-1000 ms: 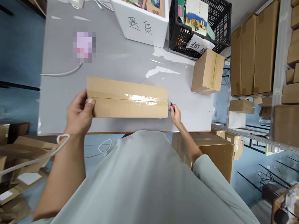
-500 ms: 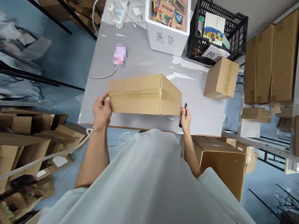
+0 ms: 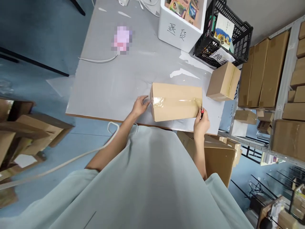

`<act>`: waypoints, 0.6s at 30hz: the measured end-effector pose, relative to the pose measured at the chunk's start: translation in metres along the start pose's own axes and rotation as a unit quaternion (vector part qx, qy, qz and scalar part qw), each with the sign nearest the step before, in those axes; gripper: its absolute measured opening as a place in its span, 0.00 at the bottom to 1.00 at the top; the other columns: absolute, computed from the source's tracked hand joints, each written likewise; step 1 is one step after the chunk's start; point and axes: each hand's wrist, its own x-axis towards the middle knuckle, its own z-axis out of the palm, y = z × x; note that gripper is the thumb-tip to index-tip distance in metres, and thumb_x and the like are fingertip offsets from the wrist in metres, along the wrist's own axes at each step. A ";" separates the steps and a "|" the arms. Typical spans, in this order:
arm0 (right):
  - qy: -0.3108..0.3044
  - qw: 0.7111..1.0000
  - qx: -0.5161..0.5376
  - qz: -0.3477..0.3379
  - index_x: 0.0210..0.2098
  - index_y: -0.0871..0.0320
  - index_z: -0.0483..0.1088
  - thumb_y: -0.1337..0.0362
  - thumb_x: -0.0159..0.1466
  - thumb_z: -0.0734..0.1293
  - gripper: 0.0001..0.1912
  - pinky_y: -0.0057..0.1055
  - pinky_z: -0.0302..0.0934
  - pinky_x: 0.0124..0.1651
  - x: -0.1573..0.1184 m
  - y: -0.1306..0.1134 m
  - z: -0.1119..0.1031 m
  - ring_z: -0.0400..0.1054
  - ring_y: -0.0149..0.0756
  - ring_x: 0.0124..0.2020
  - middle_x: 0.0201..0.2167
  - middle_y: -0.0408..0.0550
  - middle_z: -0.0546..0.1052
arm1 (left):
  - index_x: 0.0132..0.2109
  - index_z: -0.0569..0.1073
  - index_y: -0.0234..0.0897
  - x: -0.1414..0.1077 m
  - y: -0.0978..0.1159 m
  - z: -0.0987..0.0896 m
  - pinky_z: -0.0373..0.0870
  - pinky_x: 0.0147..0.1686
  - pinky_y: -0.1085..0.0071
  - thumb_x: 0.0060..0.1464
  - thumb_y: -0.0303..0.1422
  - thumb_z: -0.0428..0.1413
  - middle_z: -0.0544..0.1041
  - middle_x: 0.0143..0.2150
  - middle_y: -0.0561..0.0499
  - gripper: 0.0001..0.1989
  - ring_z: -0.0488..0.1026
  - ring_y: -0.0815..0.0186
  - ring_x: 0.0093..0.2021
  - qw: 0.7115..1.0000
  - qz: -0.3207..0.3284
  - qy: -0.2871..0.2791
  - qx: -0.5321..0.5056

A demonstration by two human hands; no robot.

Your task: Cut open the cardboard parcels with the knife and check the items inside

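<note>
A long cardboard box lies near the front edge of the grey table, with clear tape across the face turned to me. My right hand is closed around a red and black box cutter at the box's right end, its tip pointing up along the cardboard. At the opposite end is my left hand, its fingers apart and reaching toward the box's side. Whether those fingertips touch the cardboard I cannot tell.
Behind stand a white bin of small printed packs and a black crate with a book. A smaller taped box sits at the table's right. A pale cord lies at left; an open carton stands below the front edge.
The box has swung round and shifted right, so its taped face now faces me. My left hand has moved right and loosened its hold. The cutter remains in my right hand.
</note>
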 end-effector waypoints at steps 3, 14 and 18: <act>0.019 1.000 -0.008 -0.010 0.65 0.56 0.77 0.52 0.82 0.56 0.25 0.43 0.73 0.58 -0.014 -0.012 0.007 0.82 0.52 0.59 0.62 0.62 0.85 | 0.62 0.82 0.42 0.000 0.021 -0.029 0.79 0.65 0.51 0.72 0.50 0.60 0.81 0.65 0.40 0.22 0.77 0.49 0.68 0.997 0.045 0.049 -0.044; 0.051 0.996 -0.045 0.059 0.51 0.56 0.77 0.46 0.83 0.54 0.27 0.40 0.73 0.50 -0.003 -0.039 -0.034 0.82 0.48 0.43 0.40 0.56 0.84 | 0.54 0.82 0.45 0.012 0.081 -0.056 0.80 0.67 0.52 0.58 0.37 0.69 0.83 0.58 0.49 0.16 0.81 0.53 0.61 0.981 0.169 -0.045 -0.083; -0.103 0.987 0.097 0.082 0.64 0.55 0.72 0.43 0.83 0.54 0.28 0.32 0.72 0.36 -0.036 -0.094 -0.041 0.76 0.38 0.27 0.31 0.44 0.81 | 0.52 0.81 0.45 0.015 0.079 -0.056 0.80 0.67 0.53 0.57 0.35 0.69 0.83 0.57 0.49 0.15 0.82 0.54 0.59 0.980 0.162 -0.054 -0.102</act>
